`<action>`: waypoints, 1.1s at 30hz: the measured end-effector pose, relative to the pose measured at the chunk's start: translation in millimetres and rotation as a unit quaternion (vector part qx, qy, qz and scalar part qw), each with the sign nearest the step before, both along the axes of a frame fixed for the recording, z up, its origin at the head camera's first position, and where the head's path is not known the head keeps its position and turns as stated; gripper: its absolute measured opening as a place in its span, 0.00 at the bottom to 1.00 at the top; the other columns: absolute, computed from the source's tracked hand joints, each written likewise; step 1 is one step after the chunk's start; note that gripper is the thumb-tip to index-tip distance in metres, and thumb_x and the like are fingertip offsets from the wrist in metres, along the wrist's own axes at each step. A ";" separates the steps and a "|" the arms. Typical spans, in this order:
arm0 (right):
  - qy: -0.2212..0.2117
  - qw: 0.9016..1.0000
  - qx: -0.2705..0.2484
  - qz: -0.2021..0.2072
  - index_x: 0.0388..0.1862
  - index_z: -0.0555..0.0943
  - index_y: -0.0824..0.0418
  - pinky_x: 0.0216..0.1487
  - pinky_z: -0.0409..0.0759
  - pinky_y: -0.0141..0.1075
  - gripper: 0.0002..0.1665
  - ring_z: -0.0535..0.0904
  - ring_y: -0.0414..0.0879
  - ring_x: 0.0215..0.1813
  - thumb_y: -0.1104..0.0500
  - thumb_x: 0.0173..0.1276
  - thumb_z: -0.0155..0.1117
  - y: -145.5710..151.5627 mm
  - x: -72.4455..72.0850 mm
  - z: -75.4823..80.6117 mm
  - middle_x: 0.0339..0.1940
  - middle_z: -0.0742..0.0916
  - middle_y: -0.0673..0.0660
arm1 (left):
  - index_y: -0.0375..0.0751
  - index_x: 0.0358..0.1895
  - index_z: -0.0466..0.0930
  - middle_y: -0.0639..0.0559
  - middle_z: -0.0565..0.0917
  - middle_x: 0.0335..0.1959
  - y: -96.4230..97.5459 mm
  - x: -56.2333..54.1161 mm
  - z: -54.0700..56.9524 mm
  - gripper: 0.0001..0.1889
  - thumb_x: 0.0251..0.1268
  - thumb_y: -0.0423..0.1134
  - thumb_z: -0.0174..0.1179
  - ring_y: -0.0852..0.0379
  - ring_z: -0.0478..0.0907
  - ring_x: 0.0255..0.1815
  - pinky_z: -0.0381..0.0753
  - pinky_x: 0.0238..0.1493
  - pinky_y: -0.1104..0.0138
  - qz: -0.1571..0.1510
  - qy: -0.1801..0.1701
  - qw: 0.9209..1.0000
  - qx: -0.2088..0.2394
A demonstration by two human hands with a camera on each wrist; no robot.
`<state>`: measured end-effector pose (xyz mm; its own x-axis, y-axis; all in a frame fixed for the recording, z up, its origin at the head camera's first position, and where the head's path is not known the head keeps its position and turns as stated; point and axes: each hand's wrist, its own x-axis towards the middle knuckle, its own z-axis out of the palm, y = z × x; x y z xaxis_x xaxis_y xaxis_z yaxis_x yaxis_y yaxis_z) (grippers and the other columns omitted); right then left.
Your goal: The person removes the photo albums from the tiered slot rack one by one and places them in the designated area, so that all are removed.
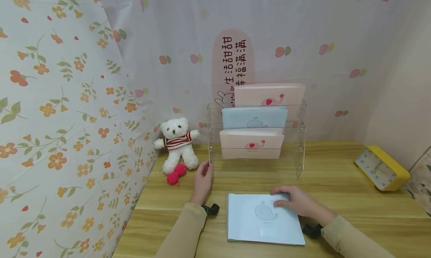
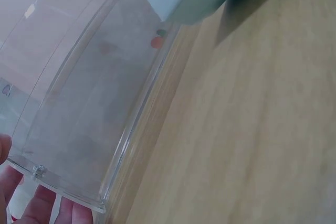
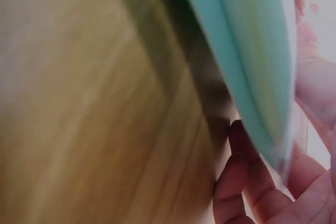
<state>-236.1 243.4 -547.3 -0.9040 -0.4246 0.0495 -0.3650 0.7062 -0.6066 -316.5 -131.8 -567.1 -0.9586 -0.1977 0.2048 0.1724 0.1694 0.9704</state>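
Observation:
A clear acrylic rack (image 1: 301, 153) with stepped tiers stands on the wooden table. My left hand (image 1: 203, 177) grips the lower front of its left side panel, thumb on one face and fingers on the other, as the left wrist view shows. My right hand (image 1: 299, 201) holds a light blue folder (image 1: 245, 220) with a whale drawing by its right side, thumb on top and fingers underneath. Coloured layers show along the edge of the folder (image 3: 257, 61) in the right wrist view. It is held off the table in front of the rack.
Upright in the rack are a pink folder (image 1: 249, 95) at the back, a blue one (image 1: 232, 117) in the middle and another pink one (image 1: 232, 143) in front. A white teddy bear (image 1: 175, 129) and red yarn balls (image 1: 176, 174) sit left; a yellow clock (image 1: 382, 168) stands right.

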 end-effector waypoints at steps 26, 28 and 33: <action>0.056 0.998 0.006 0.019 0.56 0.91 0.55 0.60 0.88 0.57 0.14 0.89 0.58 0.60 0.51 0.78 0.75 -7.9 -0.6 37.2 0.56 0.93 0.54 | 0.37 0.68 0.84 0.41 0.89 0.64 -0.3 -0.1 -1.7 0.21 0.85 0.47 0.63 0.46 0.86 0.62 0.83 0.61 0.61 0.001 -0.009 1.000 -0.008; 0.068 0.998 -0.009 0.001 0.58 0.90 0.56 0.60 0.88 0.58 0.14 0.87 0.59 0.61 0.53 0.78 0.74 -7.8 -4.6 46.5 0.58 0.93 0.56 | 0.36 0.68 0.84 0.41 0.89 0.64 -0.2 0.2 -1.5 0.21 0.85 0.46 0.63 0.47 0.86 0.61 0.83 0.60 0.64 0.002 -0.008 1.000 -0.007; 0.159 0.986 -0.035 -0.036 0.57 0.89 0.58 0.53 0.89 0.53 0.13 0.87 0.58 0.56 0.59 0.76 0.76 -7.6 -18.6 68.0 0.56 0.92 0.59 | 0.34 0.68 0.84 0.40 0.90 0.63 -0.4 -0.4 -3.2 0.21 0.85 0.46 0.63 0.48 0.87 0.60 0.83 0.57 0.66 0.005 -0.003 1.000 -0.007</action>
